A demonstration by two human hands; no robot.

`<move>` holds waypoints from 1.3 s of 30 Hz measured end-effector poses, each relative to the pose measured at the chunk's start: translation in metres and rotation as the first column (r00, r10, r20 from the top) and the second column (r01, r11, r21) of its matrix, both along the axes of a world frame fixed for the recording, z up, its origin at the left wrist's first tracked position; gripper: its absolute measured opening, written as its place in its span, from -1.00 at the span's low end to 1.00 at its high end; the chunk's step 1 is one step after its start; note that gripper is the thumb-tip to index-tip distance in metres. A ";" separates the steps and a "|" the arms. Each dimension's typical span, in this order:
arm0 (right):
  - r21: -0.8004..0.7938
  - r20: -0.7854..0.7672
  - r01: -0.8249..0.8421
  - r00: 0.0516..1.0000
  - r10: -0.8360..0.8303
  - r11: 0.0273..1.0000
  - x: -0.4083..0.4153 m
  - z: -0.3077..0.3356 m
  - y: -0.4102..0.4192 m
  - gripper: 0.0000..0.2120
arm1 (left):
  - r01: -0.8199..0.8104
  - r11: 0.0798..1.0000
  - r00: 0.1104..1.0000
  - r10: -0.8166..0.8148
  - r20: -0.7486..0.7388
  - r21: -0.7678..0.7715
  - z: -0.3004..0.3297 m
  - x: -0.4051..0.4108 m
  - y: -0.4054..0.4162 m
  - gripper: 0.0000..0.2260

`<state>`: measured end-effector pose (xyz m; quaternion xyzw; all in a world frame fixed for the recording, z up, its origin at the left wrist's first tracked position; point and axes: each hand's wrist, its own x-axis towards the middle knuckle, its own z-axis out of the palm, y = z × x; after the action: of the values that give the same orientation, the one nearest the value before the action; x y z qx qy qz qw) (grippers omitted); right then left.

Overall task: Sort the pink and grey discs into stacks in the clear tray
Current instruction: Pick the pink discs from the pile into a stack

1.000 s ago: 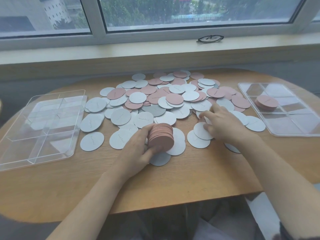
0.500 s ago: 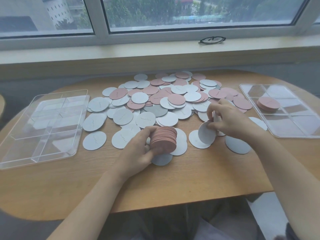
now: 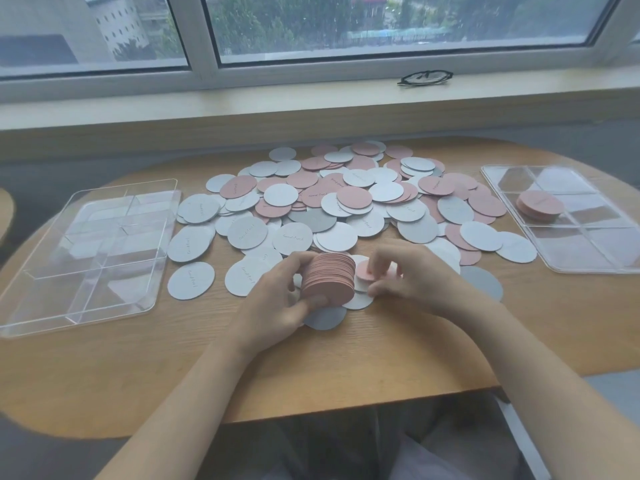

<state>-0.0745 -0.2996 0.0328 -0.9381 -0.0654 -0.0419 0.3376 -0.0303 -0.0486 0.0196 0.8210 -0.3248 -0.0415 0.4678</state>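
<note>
My left hand point(image 3: 277, 299) grips a thick stack of pink discs point(image 3: 329, 278) held on edge just above the table. My right hand point(image 3: 408, 275) pinches a single pink disc point(image 3: 364, 271) right beside the stack's right face. A wide heap of loose pink and grey discs point(image 3: 346, 202) covers the table behind both hands. A clear divided tray point(image 3: 571, 258) at the right holds a small stack of pink discs point(image 3: 540, 206) in a middle compartment. A second clear divided tray point(image 3: 45, 306) lies at the left with nothing in it.
The round wooden table point(image 3: 311, 368) has bare wood along its near edge. A pair of glasses point(image 3: 425, 77) lies on the windowsill behind. Grey discs point(image 3: 483, 282) lie by my right wrist.
My right hand has left the heap, dropped the grey disc it lifted, and come left to the stack with a pink disc. My left hand kept its grip on the stack.
</note>
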 end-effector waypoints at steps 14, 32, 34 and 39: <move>0.515 0.052 0.068 0.993 -0.111 0.854 0.017 -0.003 0.059 -0.84 | -0.054 0.998 0.995 0.053 0.087 0.016 -0.007 0.004 0.004 -0.45; -0.458 0.140 0.010 0.988 0.062 0.889 0.090 0.003 0.051 -0.59 | -0.036 0.999 0.997 0.035 -0.076 -0.013 0.000 -0.006 0.020 -0.60; -0.530 0.137 -0.020 0.985 0.109 0.848 0.093 0.007 0.052 -0.65 | -0.034 0.999 0.995 0.032 -0.092 -0.019 0.000 -0.006 0.020 -0.61; -0.693 0.137 -0.060 0.967 0.213 0.719 0.097 0.014 0.056 -0.69 | -0.038 0.999 0.994 0.035 -0.104 -0.023 0.003 -0.007 0.021 -0.62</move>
<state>0.0222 -0.2433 0.0470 -0.9791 -0.1800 -0.0873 -0.0375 -0.0370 -0.0280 0.0221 0.8175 -0.2857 -0.0713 0.4950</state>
